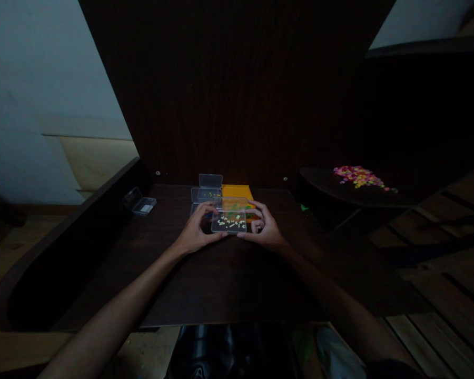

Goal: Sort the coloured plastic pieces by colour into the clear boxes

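Observation:
A clear plastic box with its lid raised is held between my two hands above the dark tabletop. Several small pale pieces lie scattered inside it. My left hand grips the box's left side, thumb along the front edge. On the other side, my right hand has its thumb at the front edge and its index finger by the raised lid; the other fingers are curled. Just behind the box are an orange tray with green pieces, partly hidden, and another open clear box with small yellow pieces.
A small open clear box stands on the left of the dark tabletop. A pile of pink, red and yellow pieces lies on a curved shelf at the right. A tall dark panel rises behind.

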A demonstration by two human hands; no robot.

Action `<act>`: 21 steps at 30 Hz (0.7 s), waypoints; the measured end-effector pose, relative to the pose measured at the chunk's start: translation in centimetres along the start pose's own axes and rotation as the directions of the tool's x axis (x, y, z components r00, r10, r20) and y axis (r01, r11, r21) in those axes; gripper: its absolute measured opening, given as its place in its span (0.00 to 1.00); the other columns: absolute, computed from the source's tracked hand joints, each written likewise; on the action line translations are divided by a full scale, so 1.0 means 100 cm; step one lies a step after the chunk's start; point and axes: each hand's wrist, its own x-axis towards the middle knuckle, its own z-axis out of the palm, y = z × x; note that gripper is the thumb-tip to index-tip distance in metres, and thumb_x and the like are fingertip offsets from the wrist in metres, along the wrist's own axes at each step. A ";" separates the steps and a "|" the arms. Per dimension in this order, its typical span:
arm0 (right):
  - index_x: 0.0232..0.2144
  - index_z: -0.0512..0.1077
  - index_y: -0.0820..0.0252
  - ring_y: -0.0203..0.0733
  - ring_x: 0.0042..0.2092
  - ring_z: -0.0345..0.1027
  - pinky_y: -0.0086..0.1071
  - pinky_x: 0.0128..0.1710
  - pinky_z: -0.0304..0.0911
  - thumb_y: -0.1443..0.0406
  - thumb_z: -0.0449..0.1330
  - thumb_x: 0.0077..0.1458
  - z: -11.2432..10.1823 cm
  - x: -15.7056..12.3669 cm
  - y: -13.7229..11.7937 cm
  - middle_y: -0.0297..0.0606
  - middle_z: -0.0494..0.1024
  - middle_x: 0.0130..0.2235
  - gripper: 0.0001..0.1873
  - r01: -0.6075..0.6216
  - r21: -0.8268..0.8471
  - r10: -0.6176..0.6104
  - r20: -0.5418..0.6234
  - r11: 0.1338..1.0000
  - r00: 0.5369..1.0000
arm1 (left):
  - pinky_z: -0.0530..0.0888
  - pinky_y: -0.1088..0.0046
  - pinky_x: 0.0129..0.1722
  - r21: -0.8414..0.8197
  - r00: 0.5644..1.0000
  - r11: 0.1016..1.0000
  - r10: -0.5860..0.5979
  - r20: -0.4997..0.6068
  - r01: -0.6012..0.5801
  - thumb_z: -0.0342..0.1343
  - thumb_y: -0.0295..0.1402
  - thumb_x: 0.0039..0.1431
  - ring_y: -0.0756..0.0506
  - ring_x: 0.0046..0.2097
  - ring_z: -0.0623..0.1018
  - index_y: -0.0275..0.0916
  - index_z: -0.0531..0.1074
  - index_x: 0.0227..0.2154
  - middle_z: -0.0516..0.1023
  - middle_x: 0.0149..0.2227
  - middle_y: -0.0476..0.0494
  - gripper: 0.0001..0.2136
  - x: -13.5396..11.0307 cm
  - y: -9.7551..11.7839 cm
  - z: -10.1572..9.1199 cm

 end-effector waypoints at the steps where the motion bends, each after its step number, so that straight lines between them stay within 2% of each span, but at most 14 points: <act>1: 0.57 0.57 0.52 0.22 0.19 0.56 0.23 0.14 0.55 0.61 0.74 0.36 0.001 0.000 0.000 0.46 0.71 0.53 0.47 0.005 0.000 -0.005 -0.009 1.000 1.000 | 0.71 0.54 0.54 0.134 0.998 0.989 0.057 -0.017 -0.054 0.67 0.38 0.47 0.37 0.59 0.66 0.40 0.67 0.39 0.63 0.57 0.37 0.19 0.000 0.000 -0.001; 4: 0.54 0.59 0.52 0.22 0.19 0.54 0.23 0.14 0.55 0.61 0.73 0.36 0.002 0.000 0.001 0.46 0.71 0.53 0.44 0.017 0.013 -0.017 -0.030 1.000 0.999 | 0.67 0.50 0.57 0.449 0.962 0.866 0.268 -0.044 -0.221 0.65 0.37 0.49 0.36 0.60 0.64 0.40 0.72 0.39 0.62 0.58 0.37 0.15 -0.002 0.003 0.000; 7: 0.51 0.60 0.53 0.21 0.19 0.54 0.22 0.14 0.55 0.61 0.73 0.37 0.002 0.000 0.000 0.45 0.71 0.53 0.40 0.014 0.026 -0.013 -0.049 1.000 0.999 | 0.67 0.51 0.56 0.574 0.902 0.758 0.425 -0.076 -0.308 0.65 0.36 0.51 0.35 0.60 0.63 0.41 0.73 0.42 0.58 0.60 0.36 0.15 -0.004 0.006 0.007; 11: 0.48 0.60 0.53 0.21 0.19 0.55 0.22 0.15 0.55 0.61 0.73 0.36 0.003 0.000 -0.003 0.43 0.71 0.52 0.37 0.015 0.053 -0.011 -0.078 0.998 0.997 | 0.69 0.52 0.54 0.628 0.878 0.714 0.468 -0.098 -0.310 0.65 0.36 0.51 0.35 0.61 0.61 0.42 0.73 0.45 0.55 0.63 0.36 0.17 -0.004 0.012 0.010; 14: 0.46 0.61 0.53 0.20 0.19 0.55 0.22 0.16 0.55 0.61 0.73 0.37 0.005 -0.001 -0.004 0.41 0.71 0.52 0.35 0.018 0.076 -0.012 -0.079 0.997 0.997 | 0.68 0.52 0.54 0.664 0.859 0.674 0.504 -0.092 -0.324 0.64 0.36 0.52 0.35 0.60 0.62 0.42 0.72 0.47 0.57 0.61 0.36 0.18 -0.004 0.015 0.008; 17: 0.45 0.60 0.53 0.19 0.19 0.54 0.21 0.16 0.53 0.62 0.72 0.38 0.008 -0.001 -0.003 0.40 0.71 0.52 0.34 0.032 0.103 -0.024 -0.082 0.994 0.996 | 0.68 0.54 0.52 0.698 0.841 0.608 0.541 -0.015 -0.378 0.62 0.34 0.55 0.38 0.56 0.65 0.42 0.72 0.47 0.65 0.55 0.36 0.17 -0.005 0.018 0.008; 21: 0.43 0.60 0.54 0.19 0.19 0.53 0.21 0.16 0.51 0.62 0.72 0.38 0.013 -0.002 0.000 0.41 0.71 0.51 0.32 0.034 0.112 -0.024 -0.087 0.993 0.996 | 0.68 0.61 0.44 0.717 0.860 0.546 0.489 0.146 -0.433 0.56 0.28 0.59 0.41 0.46 0.69 0.41 0.71 0.49 0.74 0.45 0.40 0.14 -0.012 0.022 0.011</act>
